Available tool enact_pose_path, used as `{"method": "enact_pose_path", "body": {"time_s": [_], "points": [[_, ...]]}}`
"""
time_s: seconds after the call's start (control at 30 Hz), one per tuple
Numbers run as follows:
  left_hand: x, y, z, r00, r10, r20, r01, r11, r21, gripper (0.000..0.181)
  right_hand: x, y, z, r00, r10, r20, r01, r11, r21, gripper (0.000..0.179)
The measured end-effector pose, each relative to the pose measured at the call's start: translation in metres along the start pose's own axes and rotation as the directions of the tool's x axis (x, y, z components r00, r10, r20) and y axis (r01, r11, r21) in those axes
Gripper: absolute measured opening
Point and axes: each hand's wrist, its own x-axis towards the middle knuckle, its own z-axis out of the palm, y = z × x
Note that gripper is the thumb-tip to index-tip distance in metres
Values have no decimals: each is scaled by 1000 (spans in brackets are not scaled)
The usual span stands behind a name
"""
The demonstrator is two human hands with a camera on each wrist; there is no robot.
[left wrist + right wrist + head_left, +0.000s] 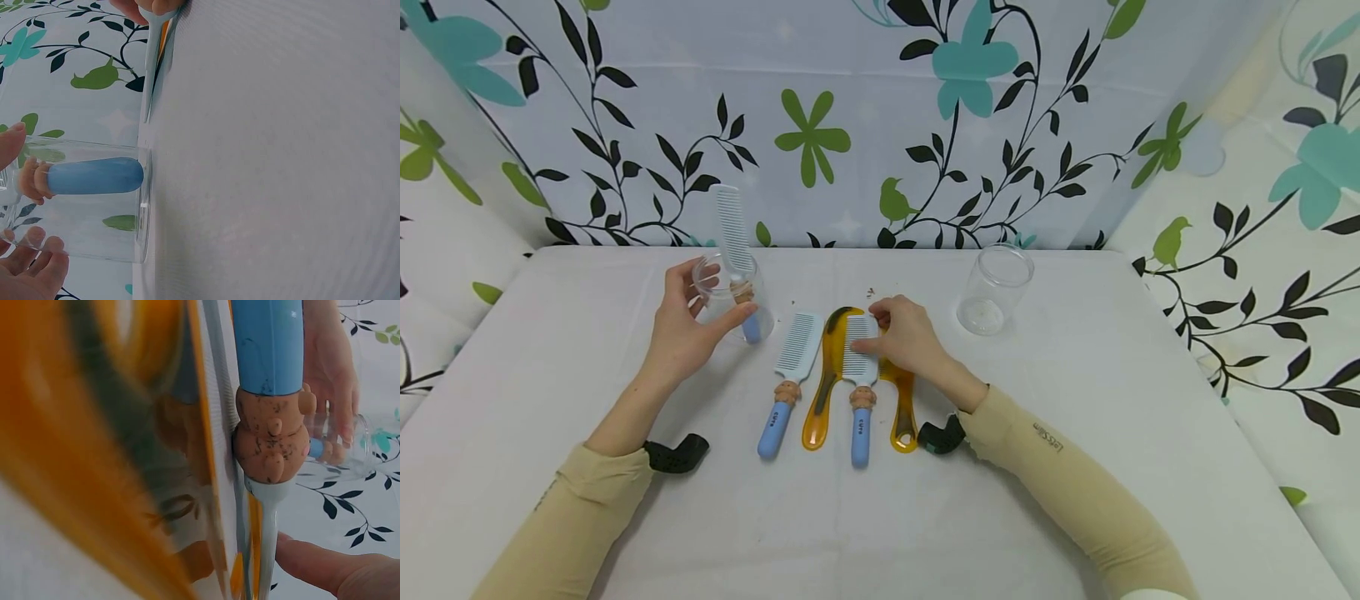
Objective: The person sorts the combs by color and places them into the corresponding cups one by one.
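My left hand [683, 329] grips a clear jar [81, 215], thumb on one side and fingers on the other. In the jar stands a pale comb [733, 229], its blue handle [97, 175] down and its teeth sticking up past the rim. With thumb and fingers, my right hand [917, 337] pinches the toothed head of a second pale comb [859, 367], which has a brown figure at its neck and a blue handle. This comb overlaps amber combs [905, 408] under and beside it. A third blue-handled comb [797, 350] lies to the left.
A second clear jar [995, 292] stands at the back right of the white table [1037, 517]. Beside the middle comb lies an amber comb [822, 404] with dark patches. Small dark crumbs [870, 293] lie behind the combs. Patterned cloth [842, 50] rises behind the table.
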Motion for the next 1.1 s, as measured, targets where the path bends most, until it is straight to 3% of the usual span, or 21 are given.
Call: {"method": "enact_pose_path", "body": {"time_s": [0.7, 1.1], "points": [[0, 0, 1, 1000, 9, -5, -9, 1000, -4, 86, 6, -6, 3, 998, 50, 42, -52, 998, 41, 66], [-1, 0, 0, 1000, 0, -3, 0, 1000, -1, 87, 8, -3, 3, 988, 143, 54, -150, 970, 190, 58]]}}
